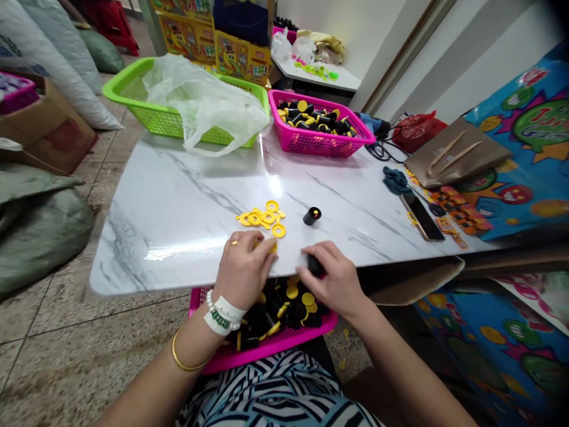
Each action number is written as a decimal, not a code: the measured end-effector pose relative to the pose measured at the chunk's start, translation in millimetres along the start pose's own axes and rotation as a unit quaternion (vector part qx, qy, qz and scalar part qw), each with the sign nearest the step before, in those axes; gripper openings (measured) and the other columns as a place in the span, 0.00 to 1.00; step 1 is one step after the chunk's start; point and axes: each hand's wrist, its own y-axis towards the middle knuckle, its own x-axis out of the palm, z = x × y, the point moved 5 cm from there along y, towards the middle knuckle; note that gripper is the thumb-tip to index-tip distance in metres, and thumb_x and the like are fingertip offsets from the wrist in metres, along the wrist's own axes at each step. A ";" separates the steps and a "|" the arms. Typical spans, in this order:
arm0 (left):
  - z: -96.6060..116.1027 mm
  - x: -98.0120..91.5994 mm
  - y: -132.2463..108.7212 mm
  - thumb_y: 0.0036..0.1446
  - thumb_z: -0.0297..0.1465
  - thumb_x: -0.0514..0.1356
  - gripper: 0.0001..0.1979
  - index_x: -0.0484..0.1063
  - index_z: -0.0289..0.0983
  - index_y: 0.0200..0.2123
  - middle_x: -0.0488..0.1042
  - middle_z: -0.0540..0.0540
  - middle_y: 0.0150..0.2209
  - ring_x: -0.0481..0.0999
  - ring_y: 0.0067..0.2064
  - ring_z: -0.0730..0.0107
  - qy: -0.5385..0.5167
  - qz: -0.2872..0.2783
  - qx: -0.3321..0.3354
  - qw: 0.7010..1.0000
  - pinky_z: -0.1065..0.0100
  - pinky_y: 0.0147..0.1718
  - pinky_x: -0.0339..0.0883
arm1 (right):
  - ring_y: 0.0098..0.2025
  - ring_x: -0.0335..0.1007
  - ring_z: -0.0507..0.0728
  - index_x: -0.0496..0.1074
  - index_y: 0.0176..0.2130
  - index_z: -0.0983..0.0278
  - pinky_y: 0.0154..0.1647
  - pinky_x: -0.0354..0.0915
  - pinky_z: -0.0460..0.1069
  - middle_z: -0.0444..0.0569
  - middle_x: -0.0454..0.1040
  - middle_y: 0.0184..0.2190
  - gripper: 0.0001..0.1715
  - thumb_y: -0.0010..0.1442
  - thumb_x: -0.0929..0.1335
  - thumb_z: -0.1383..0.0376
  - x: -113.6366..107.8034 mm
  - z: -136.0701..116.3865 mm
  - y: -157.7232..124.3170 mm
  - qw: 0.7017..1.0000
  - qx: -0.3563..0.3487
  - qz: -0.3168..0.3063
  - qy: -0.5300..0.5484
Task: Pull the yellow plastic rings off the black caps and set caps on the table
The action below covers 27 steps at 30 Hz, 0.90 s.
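Observation:
My left hand (244, 264) is at the table's front edge, its fingers pinched on a yellow plastic ring (272, 247) that is partly hidden. Just beyond it lies a small pile of yellow rings (268, 217). My right hand (335, 276), slightly blurred, is closed around a black plastic cup (315, 265) near the same edge. Farther in, another black cup (312, 216) stands upright with a bit of yellow showing inside. Below my hands, a pink basket (267, 353) on my lap holds many black cups with yellow ends.
At the back of the marble-patterned table (178, 196) stand a green basket (133, 107) with a plastic bag (208, 101) and a pink basket (311, 142) full of black-and-yellow pieces. A phone (423, 217), dark cloth (395, 179) and brown bag (457, 151) lie on the right.

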 end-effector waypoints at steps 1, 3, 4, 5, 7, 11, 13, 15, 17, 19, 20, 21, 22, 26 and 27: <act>-2.5 0.0 0.4 0.60 0.29 0.58 0.11 0.76 0.37 0.45 0.73 0.41 0.40 0.68 0.42 0.57 -0.001 0.006 -0.007 1.000 0.55 0.44 0.69 | 0.40 0.73 0.56 0.71 0.47 0.64 0.42 0.71 0.48 0.51 0.73 0.40 0.16 0.59 0.69 0.62 6.0 -12.9 -9.0 0.999 -0.038 -0.020 0.030; -5.3 0.8 0.3 0.61 0.27 0.57 0.12 0.75 0.35 0.47 0.73 0.40 0.39 0.69 0.42 0.58 -0.007 0.023 -0.017 1.000 0.55 0.45 0.70 | 0.38 0.74 0.55 0.71 0.48 0.64 0.38 0.72 0.47 0.52 0.74 0.40 0.18 0.59 0.70 0.59 18.2 -36.1 -29.5 0.992 -0.108 -0.046 0.047; -5.6 1.0 -0.2 0.61 0.26 0.56 0.13 0.74 0.34 0.48 0.73 0.40 0.41 0.69 0.43 0.58 -0.013 0.034 -0.018 0.999 0.55 0.46 0.70 | 0.38 0.75 0.56 0.72 0.49 0.64 0.36 0.72 0.47 0.54 0.75 0.41 0.19 0.59 0.70 0.59 23.5 -44.2 -38.9 0.989 -0.132 -0.050 0.032; -5.5 0.8 -1.0 0.61 0.25 0.56 0.14 0.73 0.33 0.50 0.73 0.39 0.43 0.69 0.46 0.58 -0.021 0.046 -0.016 0.999 0.55 0.48 0.70 | 0.38 0.75 0.57 0.72 0.50 0.64 0.35 0.72 0.48 0.55 0.75 0.44 0.20 0.59 0.71 0.58 27.5 -49.2 -46.2 0.988 -0.146 -0.049 0.011; -5.5 -1.8 -3.2 0.61 0.25 0.56 0.15 0.71 0.33 0.52 0.72 0.38 0.47 0.70 0.50 0.59 -0.041 0.077 -0.015 0.996 0.56 0.51 0.69 | 0.40 0.76 0.58 0.71 0.52 0.65 0.36 0.73 0.49 0.59 0.74 0.48 0.23 0.59 0.71 0.59 27.7 -51.1 -52.7 0.989 -0.147 -0.026 -0.014; -7.6 -6.4 -5.8 0.61 0.24 0.56 0.13 0.72 0.36 0.49 0.74 0.41 0.46 0.72 0.49 0.62 -0.074 0.108 -0.022 0.991 0.58 0.51 0.70 | 0.40 0.75 0.54 0.72 0.51 0.65 0.40 0.72 0.46 0.54 0.77 0.42 0.18 0.60 0.70 0.67 2.2 -41.7 -31.6 0.986 -0.153 0.046 0.039; -7.6 -3.7 -4.4 0.60 0.24 0.57 0.11 0.74 0.36 0.45 0.75 0.42 0.44 0.72 0.47 0.61 -0.065 0.086 -0.015 0.994 0.57 0.49 0.71 | 0.41 0.74 0.54 0.73 0.51 0.63 0.42 0.71 0.48 0.52 0.76 0.41 0.17 0.61 0.68 0.70 -8.5 -33.1 -7.0 0.986 -0.149 0.080 0.011; -8.3 0.4 -2.2 0.60 0.23 0.57 0.10 0.75 0.35 0.42 0.75 0.41 0.42 0.72 0.46 0.59 -0.047 0.061 -0.012 0.997 0.56 0.48 0.71 | 0.43 0.72 0.56 0.72 0.54 0.61 0.43 0.70 0.50 0.53 0.75 0.46 0.19 0.63 0.66 0.67 -7.7 -22.0 19.8 0.987 -0.126 0.075 -0.061; -10.3 3.6 0.5 0.59 0.21 0.56 0.11 0.75 0.34 0.42 0.75 0.41 0.42 0.71 0.46 0.59 -0.035 0.048 -0.015 0.998 0.56 0.47 0.72 | 0.44 0.70 0.58 0.71 0.55 0.61 0.41 0.70 0.51 0.53 0.75 0.48 0.19 0.65 0.64 0.65 3.0 -12.2 39.2 0.985 -0.116 0.025 -0.127; -12.0 5.1 3.3 0.59 0.21 0.55 0.12 0.75 0.34 0.43 0.75 0.40 0.42 0.71 0.45 0.59 -0.029 0.043 -0.011 0.999 0.57 0.46 0.72 | 0.44 0.69 0.59 0.73 0.53 0.61 0.38 0.68 0.51 0.51 0.76 0.46 0.18 0.66 0.63 0.64 12.9 -6.5 44.2 0.979 -0.122 -0.015 -0.163; -12.7 5.2 4.5 0.60 0.20 0.54 0.12 0.75 0.34 0.43 0.75 0.40 0.41 0.71 0.45 0.60 -0.025 0.041 -0.008 0.999 0.57 0.46 0.72 | 0.43 0.68 0.59 0.74 0.51 0.61 0.38 0.68 0.51 0.51 0.76 0.44 0.16 0.66 0.63 0.64 14.9 -4.9 41.3 0.977 -0.124 -0.019 -0.172; -13.2 4.9 5.5 0.60 0.21 0.54 0.12 0.75 0.35 0.43 0.75 0.40 0.41 0.71 0.44 0.60 -0.020 0.040 -0.007 0.999 0.57 0.46 0.72 | 0.42 0.68 0.58 0.74 0.50 0.62 0.38 0.67 0.51 0.51 0.76 0.42 0.15 0.66 0.63 0.64 14.9 -3.7 35.6 0.976 -0.123 -0.016 -0.177; -13.3 4.4 6.3 0.60 0.21 0.54 0.12 0.75 0.35 0.42 0.75 0.41 0.41 0.71 0.44 0.60 -0.013 0.039 -0.007 0.999 0.57 0.45 0.73 | 0.42 0.68 0.58 0.74 0.48 0.62 0.38 0.67 0.50 0.51 0.76 0.42 0.14 0.66 0.63 0.64 12.7 -2.5 28.0 0.977 -0.117 -0.005 -0.179; -5.4 0.0 9.8 0.61 0.24 0.55 0.09 0.74 0.33 0.41 0.73 0.38 0.42 0.70 0.46 0.58 0.003 0.061 -0.008 0.998 0.55 0.47 0.71 | 0.44 0.68 0.60 0.73 0.42 0.65 0.41 0.66 0.51 0.55 0.74 0.46 0.14 0.63 0.67 0.58 -3.9 1.0 -4.2 0.979 -0.095 0.030 -0.176; -0.7 -0.5 12.3 0.61 0.25 0.55 0.09 0.74 0.33 0.42 0.73 0.37 0.43 0.69 0.47 0.57 -0.003 0.069 -0.006 0.998 0.54 0.49 0.70 | 0.44 0.68 0.60 0.72 0.40 0.66 0.41 0.66 0.52 0.56 0.74 0.46 0.16 0.62 0.68 0.55 -6.8 1.1 -9.6 0.980 -0.095 0.027 -0.173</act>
